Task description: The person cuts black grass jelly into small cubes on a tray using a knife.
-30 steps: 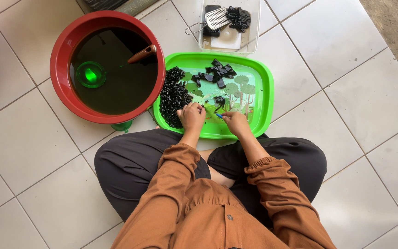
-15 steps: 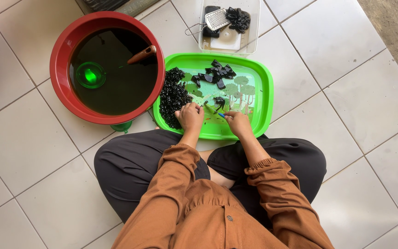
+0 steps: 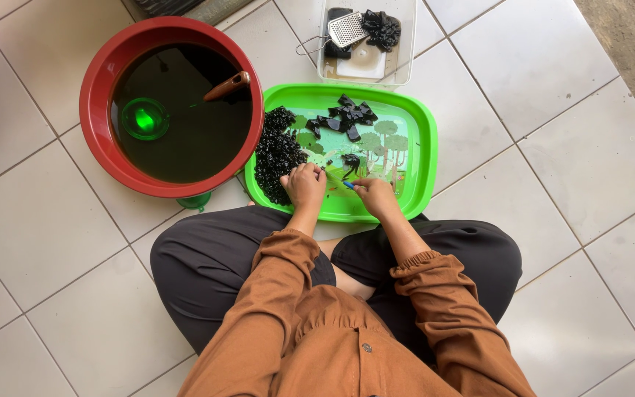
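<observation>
A green tray (image 3: 419, 140) lies on the tiled floor before my crossed legs. On its left side is a heap of small black pieces (image 3: 275, 153), and larger black chunks (image 3: 347, 117) lie near its far edge. My left hand (image 3: 305, 184) rests on the tray next to the heap, fingers curled on something small I cannot make out. My right hand (image 3: 375, 195) holds a small blue-handled tool (image 3: 348, 184), its tip near a black piece (image 3: 350, 161) in the tray's middle.
A red basin (image 3: 104, 81) of dark liquid stands at the left, with a green cup (image 3: 145, 117) sunk in it and a brown handle (image 3: 227, 85) sticking out. A clear box (image 3: 406, 44) holding a metal grater (image 3: 347, 29) and black chunks sits beyond the tray.
Both hands stay over the near part of the tray with only slight finger movement; nothing else has shifted.
</observation>
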